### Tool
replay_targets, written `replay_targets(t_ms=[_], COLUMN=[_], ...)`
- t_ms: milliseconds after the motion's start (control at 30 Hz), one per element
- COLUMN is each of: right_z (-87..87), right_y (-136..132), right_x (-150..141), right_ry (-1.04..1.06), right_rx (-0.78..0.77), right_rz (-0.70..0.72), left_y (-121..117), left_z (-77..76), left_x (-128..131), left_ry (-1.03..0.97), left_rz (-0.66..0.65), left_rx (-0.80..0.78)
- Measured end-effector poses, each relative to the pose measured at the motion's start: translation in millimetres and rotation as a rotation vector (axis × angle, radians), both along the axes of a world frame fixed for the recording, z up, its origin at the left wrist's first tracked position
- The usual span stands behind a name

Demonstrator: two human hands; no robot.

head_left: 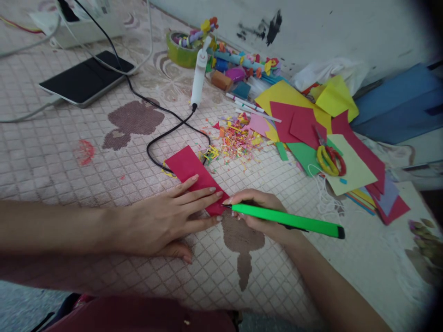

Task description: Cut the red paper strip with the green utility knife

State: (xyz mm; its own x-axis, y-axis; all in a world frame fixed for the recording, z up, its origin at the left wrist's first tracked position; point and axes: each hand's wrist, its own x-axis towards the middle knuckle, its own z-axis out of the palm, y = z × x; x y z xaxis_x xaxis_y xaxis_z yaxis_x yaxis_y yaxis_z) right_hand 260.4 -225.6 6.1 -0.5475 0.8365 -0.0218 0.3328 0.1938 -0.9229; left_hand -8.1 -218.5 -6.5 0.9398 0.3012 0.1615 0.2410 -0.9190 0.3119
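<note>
A red paper strip (188, 169) lies on the quilted cloth in front of me. My left hand (166, 219) rests flat on its near end, fingers stretched out and pressing it down. My right hand (258, 214) is closed around a bright green pen-like tool (287, 220), whose tip touches the strip's near corner right beside my left fingertips. The tool's black-capped end points to the right.
Coloured paper scraps (237, 136) lie behind the strip. Sheets of coloured paper (304, 122) with yellow-red scissors (330, 159) are at the right. A white glue gun (199, 78) with a black cord, a tape roll (180, 48), markers and a tablet (86, 78) sit farther back.
</note>
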Motion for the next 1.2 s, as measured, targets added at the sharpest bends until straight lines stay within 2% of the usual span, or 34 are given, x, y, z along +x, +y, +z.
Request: replay_targets(t_ms=[267,667,1200], right_z=[-2.7,-6.4,-1.4], right_y=[1.5,0.8,2.3], right_x=[2.8,4.5,2.3], right_ry=[0.059,0.092,0.041], right_rx=[-0.02,-0.039,-0.041], right_rz=[0.019,0.017,0.024], left_y=[0.8,1.5,0.3], left_z=[1.6,1.6,2.9], left_x=[1.4,1.8,2.1], left_ry=[-0.032,0.039,0.003], left_rz=[0.001,-0.006,0.015], left_rx=[-0.03,-0.015,-0.033])
